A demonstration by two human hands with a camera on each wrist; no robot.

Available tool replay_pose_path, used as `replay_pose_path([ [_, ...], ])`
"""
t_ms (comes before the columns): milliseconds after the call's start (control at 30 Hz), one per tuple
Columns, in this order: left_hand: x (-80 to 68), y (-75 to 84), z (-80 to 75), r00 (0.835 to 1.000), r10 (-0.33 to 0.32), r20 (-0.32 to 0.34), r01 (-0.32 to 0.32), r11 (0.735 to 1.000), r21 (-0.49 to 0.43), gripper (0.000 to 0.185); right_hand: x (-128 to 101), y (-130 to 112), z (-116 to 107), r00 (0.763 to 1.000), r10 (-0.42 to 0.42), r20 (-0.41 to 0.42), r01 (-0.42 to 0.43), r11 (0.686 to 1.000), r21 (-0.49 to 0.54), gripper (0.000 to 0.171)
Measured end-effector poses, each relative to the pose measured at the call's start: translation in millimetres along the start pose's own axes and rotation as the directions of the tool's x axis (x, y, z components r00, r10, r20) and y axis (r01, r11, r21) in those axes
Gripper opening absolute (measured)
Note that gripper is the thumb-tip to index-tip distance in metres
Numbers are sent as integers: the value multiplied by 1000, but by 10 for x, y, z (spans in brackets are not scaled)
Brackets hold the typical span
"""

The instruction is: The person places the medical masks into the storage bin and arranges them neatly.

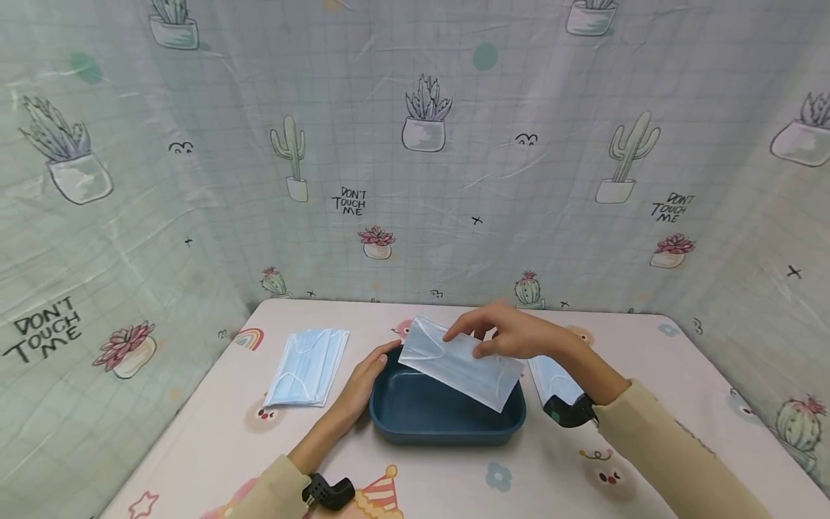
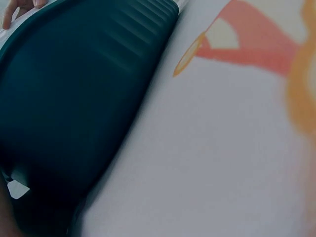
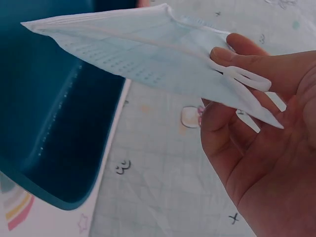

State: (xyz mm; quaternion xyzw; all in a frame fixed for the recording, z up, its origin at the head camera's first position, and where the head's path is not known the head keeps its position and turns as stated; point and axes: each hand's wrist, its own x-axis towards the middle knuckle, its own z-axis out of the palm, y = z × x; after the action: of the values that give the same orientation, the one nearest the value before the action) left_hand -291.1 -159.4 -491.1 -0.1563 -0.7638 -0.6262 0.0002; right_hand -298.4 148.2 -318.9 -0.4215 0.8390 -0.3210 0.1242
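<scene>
My right hand (image 1: 502, 333) pinches a light blue face mask (image 1: 460, 362) and holds it tilted over the dark blue tray (image 1: 447, 425) in the middle of the table. In the right wrist view the face mask (image 3: 148, 54) lies between my thumb and fingers (image 3: 247, 74), with its white ear loop across them. My left hand (image 1: 363, 386) rests against the tray's left rim with its fingers fairly straight. The left wrist view shows only the tray's dark outer wall (image 2: 74, 113).
A stack of blue face masks (image 1: 308, 367) lies on the table left of the tray. Another face mask (image 1: 554, 378) lies right of the tray, partly under my right wrist. Cactus-print sheeting (image 1: 415, 144) closes in the table on three sides.
</scene>
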Motion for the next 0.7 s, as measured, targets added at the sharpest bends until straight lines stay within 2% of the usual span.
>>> replay_pose_path([
  [200,10,-10,12,1000,7,9,-7,1000,-1,44,94,70,106,996,2,92,-6,999,48,45],
  [367,6,-4,16,1000,-4,4,4,1000,-19,44,149,124,139,989,-19,147,14,999,36,46],
  [700,-6,7,19,999,-32,8,32,999,-25,45,273,191,251,964,-36,265,22,998,58,44],
])
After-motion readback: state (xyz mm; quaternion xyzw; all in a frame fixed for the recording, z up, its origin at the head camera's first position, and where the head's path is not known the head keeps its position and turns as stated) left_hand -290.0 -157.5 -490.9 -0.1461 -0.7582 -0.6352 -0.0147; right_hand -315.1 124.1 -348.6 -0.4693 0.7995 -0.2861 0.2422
